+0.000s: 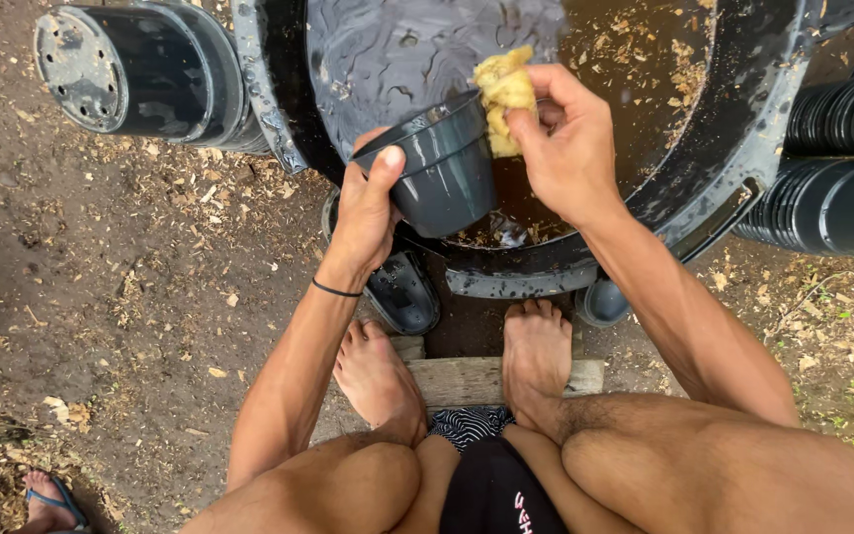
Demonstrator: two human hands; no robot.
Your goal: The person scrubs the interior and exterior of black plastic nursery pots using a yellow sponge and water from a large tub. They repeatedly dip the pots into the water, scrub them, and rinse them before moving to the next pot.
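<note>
Sandalled foot (51, 499): far below and left of the left hand, at the bottom edge, on bare dirt; another person's.
Stacked pots, left (135, 69): black plastic plant pots lying on their side, up and left of the left hand, bases facing the camera.
Left hand (366, 208): grasping the grey pot from below and behind, thumb pressed over its rim; a thin black band sits on the wrist.
Grey pot (442, 168): small plastic plant pot, tilted, mouth turned up and left, held between the two hands over the near edge of the tub.
Sponge (504, 97): yellow, ragged, pinched in the right hand's fingertips, touching the pot's rim.
Right hand (565, 143): clenched on the sponge, just right of the pot.
Tub (743, 148): large black round basin of brown water with floating wood bits, beneath and beyond both hands.
Wooden plank (467, 381): below the hands, under the person's bare feet.
Stacked pots, right (832, 168): black nested pots lying right of the right hand, outside the tub.
</note>
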